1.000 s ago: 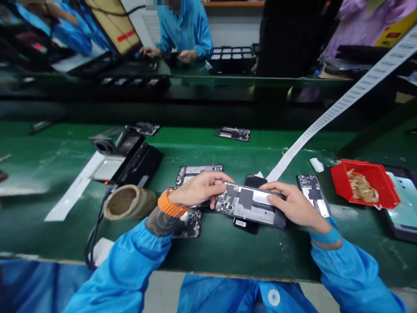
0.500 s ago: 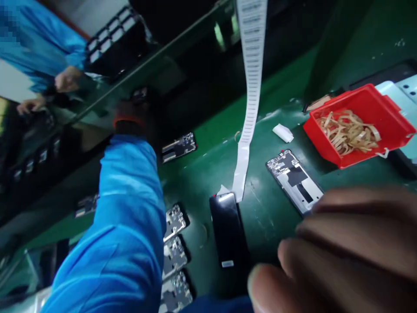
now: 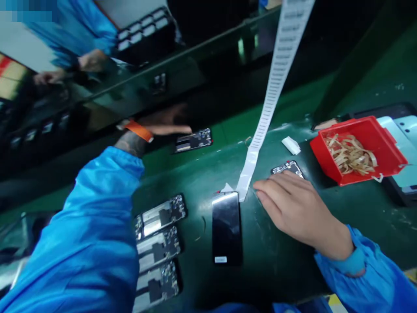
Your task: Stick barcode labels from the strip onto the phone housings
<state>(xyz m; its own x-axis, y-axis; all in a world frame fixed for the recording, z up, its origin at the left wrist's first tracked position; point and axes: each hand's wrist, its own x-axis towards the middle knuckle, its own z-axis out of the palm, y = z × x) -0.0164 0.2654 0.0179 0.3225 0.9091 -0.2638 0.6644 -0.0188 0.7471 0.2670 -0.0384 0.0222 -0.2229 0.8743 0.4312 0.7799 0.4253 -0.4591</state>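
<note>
My left hand [image 3: 167, 121], with an orange band at the wrist, reaches out with its fingers stretched apart. Its fingertips are at the left end of an opened phone body [image 3: 195, 140]; whether they touch it I cannot tell. My right hand [image 3: 289, 204] has thumb and fingers pressed together, and anything in that pinch is too small to make out. It covers most of another opened phone body [image 3: 288, 167]. Between my hands lies a dark phone screen [image 3: 227, 226] with a small white label near its lower end. A strip of printed labels [image 3: 273, 91] hangs down to the screen's top edge.
Several opened phone bodies [image 3: 159, 248] lie in a column beneath my left forearm. A red bin [image 3: 384, 143] at the right holds rubber bands, beside light-blue panels [image 3: 404, 152]. Crumpled white paper [image 3: 291, 145] lies near it. Across the bench, a co-worker's hands [image 3: 93, 61] show.
My left hand has come down from the dark line at the back towards the phone body. My right hand has moved away from the camera, and the view has shifted.
</note>
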